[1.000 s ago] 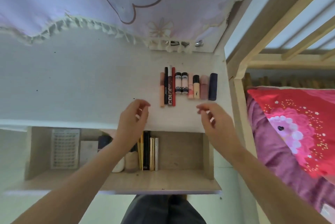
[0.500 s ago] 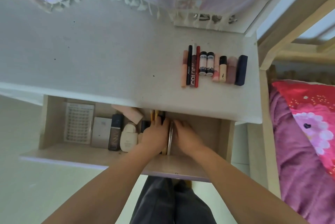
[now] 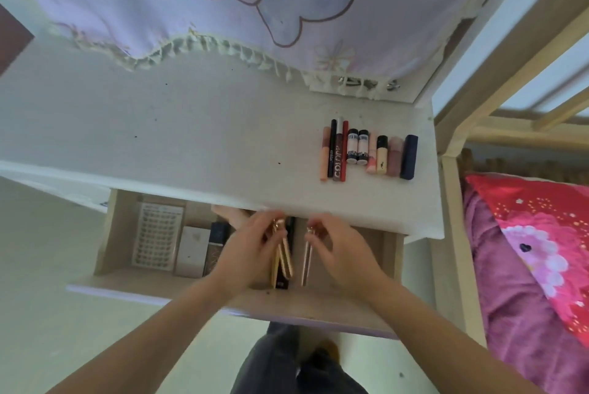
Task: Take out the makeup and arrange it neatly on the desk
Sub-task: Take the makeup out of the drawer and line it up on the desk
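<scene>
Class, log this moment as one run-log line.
stage: picking from drawer | left hand: pinches gold tube | right hand: pinches rose-gold tube | desk: row of makeup laid side by side

A makeup row (image 3: 368,153) lies on the desk (image 3: 191,138), right of and behind the open drawer (image 3: 318,304).

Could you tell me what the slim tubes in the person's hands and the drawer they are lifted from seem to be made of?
The slim tube in the right hand and the tubes in the left hand look like metal or metallised plastic: a rose-gold shine with bright glints. Which of the two cannot be told. The drawer looks like light wood-grain laminate board, matte, with a pale front edge.
</scene>
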The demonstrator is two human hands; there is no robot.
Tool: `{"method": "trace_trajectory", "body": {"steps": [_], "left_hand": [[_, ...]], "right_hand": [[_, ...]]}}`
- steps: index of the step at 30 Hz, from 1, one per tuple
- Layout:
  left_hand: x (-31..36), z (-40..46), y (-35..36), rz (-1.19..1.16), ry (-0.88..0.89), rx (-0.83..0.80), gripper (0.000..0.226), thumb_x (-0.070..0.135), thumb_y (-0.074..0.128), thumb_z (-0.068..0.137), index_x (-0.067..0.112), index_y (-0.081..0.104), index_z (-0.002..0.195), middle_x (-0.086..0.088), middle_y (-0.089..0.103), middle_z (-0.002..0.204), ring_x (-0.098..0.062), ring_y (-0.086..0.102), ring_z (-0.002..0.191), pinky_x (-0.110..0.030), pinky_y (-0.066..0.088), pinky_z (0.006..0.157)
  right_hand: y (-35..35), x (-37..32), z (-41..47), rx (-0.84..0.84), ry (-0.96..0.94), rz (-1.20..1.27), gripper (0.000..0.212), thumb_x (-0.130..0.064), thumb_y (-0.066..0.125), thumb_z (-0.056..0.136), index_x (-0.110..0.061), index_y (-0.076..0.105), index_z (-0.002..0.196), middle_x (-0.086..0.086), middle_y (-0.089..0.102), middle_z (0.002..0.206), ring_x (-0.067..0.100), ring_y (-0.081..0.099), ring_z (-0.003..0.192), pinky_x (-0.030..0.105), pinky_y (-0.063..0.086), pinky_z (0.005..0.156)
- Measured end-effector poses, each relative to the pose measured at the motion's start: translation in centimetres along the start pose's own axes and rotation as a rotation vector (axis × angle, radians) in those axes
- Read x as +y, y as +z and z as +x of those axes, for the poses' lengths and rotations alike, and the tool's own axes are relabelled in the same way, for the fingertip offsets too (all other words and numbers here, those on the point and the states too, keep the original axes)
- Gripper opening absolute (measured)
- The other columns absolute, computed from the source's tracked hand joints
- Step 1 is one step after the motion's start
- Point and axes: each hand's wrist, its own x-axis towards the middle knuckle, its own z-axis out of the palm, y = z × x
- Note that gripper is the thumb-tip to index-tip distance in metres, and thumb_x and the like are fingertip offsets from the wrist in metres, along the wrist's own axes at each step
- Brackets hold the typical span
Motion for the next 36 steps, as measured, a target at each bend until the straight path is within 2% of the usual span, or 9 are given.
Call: {"method": "trace_trajectory", "body": {"steps": [4, 11, 16, 19, 24, 26, 29, 32, 36], "left_hand": [[3.1, 7.4, -6.2, -0.169, 0.018, 0.178, 0.025, 0.017, 0.056, 0.092, 0.026, 0.060, 0.116, 0.021, 0.057, 0.087, 0.005, 0.056, 0.079, -0.008, 0.046, 0.070], [3.4, 20.4, -5.0, -0.061, -0.044, -0.017, 0.030, 0.022, 0.052, 0.095, 0.014, 0.059, 0.124, -0.004, 0.061, 0.091, -0.014, 0.055, 0.077, -0.028, 0.048, 0.079], [2.7, 23.3, -2.8, -0.085, -0.082, -0.053, 0.031, 0.022, 0.053, 0.095, 0.009, 0.058, 0.122, -0.011, 0.064, 0.103, -0.023, 0.062, 0.081, -0.033, 0.053, 0.075], [2.4, 23.5, -2.4, -0.126, -0.140, -0.105, 0.030, 0.022, 0.052, 0.095, 0.011, 0.058, 0.122, -0.005, 0.061, 0.090, -0.019, 0.061, 0.065, -0.029, 0.056, 0.057], [2.2, 20.4, -3.6, -0.155, -0.109, -0.110, 0.021, 0.021, 0.050, 0.095, 0.019, 0.058, 0.113, 0.000, 0.059, 0.086, -0.018, 0.063, 0.070, -0.023, 0.052, 0.050], [1.4, 16.1, -4.2, -0.201, 0.024, -0.072, 0.011, 0.026, 0.047, 0.094, 0.028, 0.058, 0.097, 0.010, 0.058, 0.078, -0.005, 0.059, 0.066, -0.014, 0.047, 0.054], [-1.5, 7.2, -3.5, -0.150, 0.073, -0.235, 0.011, 0.038, 0.042, 0.090, 0.044, 0.051, 0.086, 0.016, 0.058, 0.072, 0.001, 0.056, 0.067, -0.013, 0.045, 0.061], [-5.4, 1.9, -0.4, 0.094, -0.019, -0.435, 0.018, 0.031, 0.044, 0.095, 0.034, 0.059, 0.104, 0.013, 0.065, 0.094, 0.003, 0.056, 0.080, -0.018, 0.046, 0.073], [-7.3, 2.1, 3.5, 0.290, -0.094, -0.399, 0.029, 0.023, 0.040, 0.098, 0.017, 0.047, 0.125, -0.009, 0.062, 0.103, -0.025, 0.063, 0.087, -0.035, 0.051, 0.071]], "right_hand": [[-6.6, -2.8, 7.0, 0.220, -0.004, 0.087, 0.011, -0.030, 0.055, 0.092, -0.024, 0.055, 0.102, -0.013, 0.058, 0.081, 0.000, 0.055, 0.075, 0.014, 0.044, 0.070], [-8.2, -0.9, 18.3, 0.209, 0.226, -0.198, 0.015, -0.033, 0.047, 0.095, -0.020, 0.053, 0.098, -0.006, 0.057, 0.076, 0.016, 0.054, 0.075, 0.031, 0.041, 0.067], [-7.4, 0.9, 19.7, 0.227, 0.258, -0.364, 0.022, -0.034, 0.046, 0.097, -0.018, 0.059, 0.104, -0.001, 0.062, 0.093, 0.019, 0.056, 0.092, 0.032, 0.041, 0.071], [-7.3, 0.7, 19.3, 0.276, 0.274, -0.343, 0.024, -0.030, 0.045, 0.097, -0.016, 0.059, 0.110, 0.002, 0.062, 0.106, 0.021, 0.053, 0.104, 0.037, 0.046, 0.083], [-7.0, -1.9, 15.0, 0.440, 0.116, -0.231, 0.017, -0.022, 0.046, 0.096, -0.015, 0.061, 0.098, -0.002, 0.061, 0.090, 0.012, 0.052, 0.082, 0.028, 0.045, 0.073], [-5.1, -2.7, 10.9, 0.387, 0.016, -0.177, 0.022, -0.028, 0.042, 0.095, -0.019, 0.062, 0.096, -0.009, 0.058, 0.082, 0.002, 0.050, 0.069, 0.017, 0.044, 0.064], [0.1, -1.8, 4.3, 0.123, 0.125, -0.089, 0.022, -0.035, 0.040, 0.094, -0.027, 0.060, 0.100, -0.017, 0.056, 0.086, -0.003, 0.053, 0.071, 0.013, 0.044, 0.066], [5.2, 1.0, 1.3, -0.081, 0.228, -0.159, 0.020, -0.027, 0.043, 0.097, -0.023, 0.059, 0.109, -0.004, 0.062, 0.102, 0.014, 0.059, 0.090, 0.029, 0.048, 0.075], [8.5, 3.3, 2.8, -0.134, 0.358, -0.171, 0.044, -0.020, 0.041, 0.097, -0.021, 0.036, 0.141, 0.015, 0.056, 0.119, 0.034, 0.060, 0.094, 0.030, 0.042, 0.068]]}}
